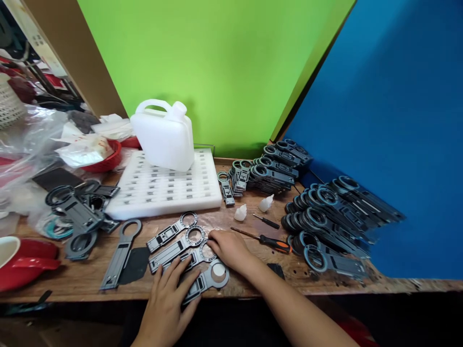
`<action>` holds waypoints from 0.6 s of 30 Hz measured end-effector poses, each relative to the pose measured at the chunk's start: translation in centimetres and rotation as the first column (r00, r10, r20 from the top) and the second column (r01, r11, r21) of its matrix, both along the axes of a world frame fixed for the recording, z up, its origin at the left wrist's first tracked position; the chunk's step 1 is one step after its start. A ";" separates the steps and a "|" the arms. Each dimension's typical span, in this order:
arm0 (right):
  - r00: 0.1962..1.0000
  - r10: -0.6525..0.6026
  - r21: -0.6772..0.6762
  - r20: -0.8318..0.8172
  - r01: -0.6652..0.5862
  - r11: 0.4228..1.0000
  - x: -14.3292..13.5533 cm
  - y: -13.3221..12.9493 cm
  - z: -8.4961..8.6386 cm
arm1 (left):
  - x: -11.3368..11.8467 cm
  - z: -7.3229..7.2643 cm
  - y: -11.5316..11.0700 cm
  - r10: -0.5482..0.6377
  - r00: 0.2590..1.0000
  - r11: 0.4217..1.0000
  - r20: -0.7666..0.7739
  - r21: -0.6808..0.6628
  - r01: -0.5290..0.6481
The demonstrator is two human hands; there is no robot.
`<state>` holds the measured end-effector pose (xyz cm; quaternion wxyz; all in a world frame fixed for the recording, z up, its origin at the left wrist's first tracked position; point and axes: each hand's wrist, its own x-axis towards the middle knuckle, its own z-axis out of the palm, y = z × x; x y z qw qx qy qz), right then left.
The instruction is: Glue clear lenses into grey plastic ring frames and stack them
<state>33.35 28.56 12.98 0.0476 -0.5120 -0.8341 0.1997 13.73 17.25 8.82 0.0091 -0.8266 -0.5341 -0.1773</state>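
Note:
Several grey plastic parts, each a flat bar with a ring at one end, lie side by side on the wooden bench before me. My left hand (169,295) rests with spread fingers over the bar ends of the two nearest parts, partly covering them. The closest ring-ended part (210,279) has its ring to the right. My right hand (231,249) is closed at the ring of the ring-ended part (197,257) just behind it; the fingertips are partly hidden. Two more, a ring-ended part (172,252) and a ring-ended part (166,235), lie farther back, apart from my hands.
A white jug (164,137) stands on a white foam tray (123,195). Stacked grey parts (325,217) fill the right side; a loose pile (81,212) lies left. An orange-black screwdriver (273,243), a small screwdriver (267,221) and a red cup (29,262) are on the bench.

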 end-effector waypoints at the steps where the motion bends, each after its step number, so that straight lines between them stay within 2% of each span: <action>1: 1.000 0.005 -0.001 -0.005 -0.005 1.000 0.0 0.0 0.0 | 0.0 0.1 0.0 0.006 1.000 1.000 -0.011 -0.007 -0.006; 7: 0.998 0.034 0.012 -0.058 -0.034 0.999 0.1 -0.4 0.1 | 0.2 0.8 -0.1 0.001 1.000 0.996 -0.027 -0.088 -0.003; 18: 0.996 0.022 0.007 -0.089 -0.022 1.000 0.0 -0.2 0.0 | 0.2 0.5 -0.3 0.018 0.999 0.994 -0.030 -0.106 -0.021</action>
